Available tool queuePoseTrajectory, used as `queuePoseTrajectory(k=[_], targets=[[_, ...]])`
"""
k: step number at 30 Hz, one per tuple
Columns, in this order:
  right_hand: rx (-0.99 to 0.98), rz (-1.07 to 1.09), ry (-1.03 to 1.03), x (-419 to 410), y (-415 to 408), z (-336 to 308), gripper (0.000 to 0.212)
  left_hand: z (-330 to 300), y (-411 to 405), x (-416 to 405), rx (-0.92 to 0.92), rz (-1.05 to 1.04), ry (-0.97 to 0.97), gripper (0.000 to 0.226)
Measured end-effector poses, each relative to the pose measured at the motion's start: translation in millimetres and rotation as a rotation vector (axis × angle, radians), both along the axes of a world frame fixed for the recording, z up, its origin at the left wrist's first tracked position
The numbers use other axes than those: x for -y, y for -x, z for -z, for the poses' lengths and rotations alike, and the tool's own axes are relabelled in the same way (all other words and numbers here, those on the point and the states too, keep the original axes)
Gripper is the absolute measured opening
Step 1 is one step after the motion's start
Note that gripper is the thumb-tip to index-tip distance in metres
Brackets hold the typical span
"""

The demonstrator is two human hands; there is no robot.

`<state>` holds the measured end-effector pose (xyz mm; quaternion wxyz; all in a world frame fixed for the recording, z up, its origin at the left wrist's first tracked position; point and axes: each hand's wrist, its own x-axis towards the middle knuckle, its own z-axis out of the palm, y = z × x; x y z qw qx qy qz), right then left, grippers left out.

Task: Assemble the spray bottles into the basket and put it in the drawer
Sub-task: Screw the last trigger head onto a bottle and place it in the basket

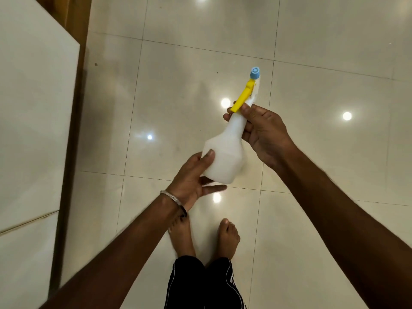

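I hold one white spray bottle point(225, 157) in the air above the floor, tilted with its head pointing up and away. Its spray head has a yellow trigger point(243, 97) and a blue nozzle point(255, 72). My left hand point(191, 179) supports the bottle's wide base, thumb pressed on its side and fingers spread beneath. My right hand point(260, 130) grips the narrow neck just below the trigger, fingers curled round it. No basket or drawer is in view.
A white counter top point(33, 108) with a wooden edge point(73, 121) runs down the left side. Glossy cream floor tiles point(323, 85) with ceiling-light reflections fill the view. My bare feet point(205, 237) stand below my hands.
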<state>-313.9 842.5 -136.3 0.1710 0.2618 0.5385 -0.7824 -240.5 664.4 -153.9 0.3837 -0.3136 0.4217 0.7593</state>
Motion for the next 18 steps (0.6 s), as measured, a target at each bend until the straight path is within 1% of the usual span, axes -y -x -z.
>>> queuePoseTrajectory(k=[1, 3, 4, 5, 6, 7, 8, 9, 10, 11, 12, 13, 15, 16, 18], targets=[[0.016, 0.007, -0.042, -1, 0, 0, 0.018, -1, 0, -4, -0.094, -0.01, 0.17, 0.062], [0.053, 0.057, -0.133, -2, -4, 3, 0.019, -2, -1, -11, -0.346, 0.031, 0.552, 0.075], [0.068, 0.094, -0.153, -1, -7, 5, 0.019, -2, -2, -13, -0.447, 0.053, 0.692, 0.079], [0.078, 0.131, -0.154, -1, -9, 6, 0.018, -3, -3, -16, -0.517, 0.055, 0.761, 0.083], [0.081, 0.165, -0.146, -1, -10, 6, 0.016, -5, -3, -19, -0.547, 0.042, 0.767, 0.085], [0.076, 0.193, -0.131, -2, -9, 6, 0.015, -6, -4, -20, -0.525, 0.001, 0.705, 0.084], [0.063, 0.21, -0.112, -4, -8, 5, 0.014, -8, -3, -20, -0.45, -0.069, 0.59, 0.08], [0.042, 0.213, -0.091, -6, -7, 4, 0.014, -9, -1, -18, -0.316, -0.153, 0.425, 0.073], [0.017, 0.203, -0.072, -7, -6, 3, 0.014, -9, 2, -15, -0.144, -0.204, 0.244, 0.066], [-0.005, 0.187, -0.06, -8, -5, 3, 0.013, -7, 3, -12, 0.004, -0.198, 0.098, 0.065], [-0.021, 0.171, -0.051, -8, -5, 2, 0.013, -7, 3, -8, 0.09, -0.15, 0.002, 0.067], [-0.029, 0.161, -0.042, -8, -5, 2, 0.013, -7, 3, -4, 0.112, -0.114, -0.062, 0.067], [-0.012, 0.184, -0.025, -7, -5, 3, 0.013, -6, 2, -4, 0.042, -0.144, -0.104, 0.06], [0.013, 0.216, -0.02, -7, -4, 3, 0.013, -5, 1, -6, -0.02, -0.193, -0.095, 0.058], [0.061, 0.276, -0.016, -6, -4, 5, 0.015, -7, 1, -9, -0.156, -0.249, 0.011, 0.065]])
